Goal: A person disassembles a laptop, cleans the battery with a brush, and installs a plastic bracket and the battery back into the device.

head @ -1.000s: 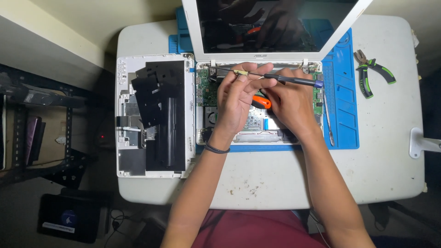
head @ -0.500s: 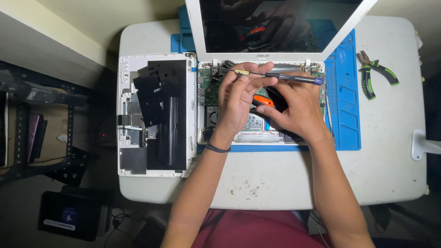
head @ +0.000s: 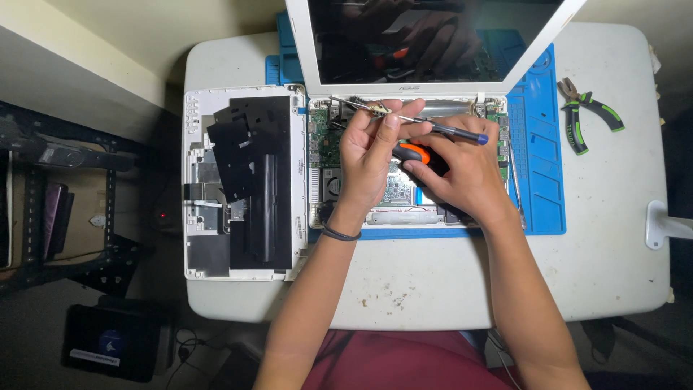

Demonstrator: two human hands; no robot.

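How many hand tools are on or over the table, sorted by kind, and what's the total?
Screwdrivers: 2, a blue-tipped one lying across the open laptop, and an orange-and-black one between the left hand and the right hand.
Pliers: 1, green-handled, on the table right of the blue mat.
Total: 3

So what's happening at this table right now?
A person is bent over an opened white laptop lying on a blue work mat, its circuit board exposed. The left hand pinches a thin metal tool with a blue end near the hinge, and the right hand grips an orange-handled screwdriver. The removed bottom cover lies to the left, and green-handled pliers rest on the right.
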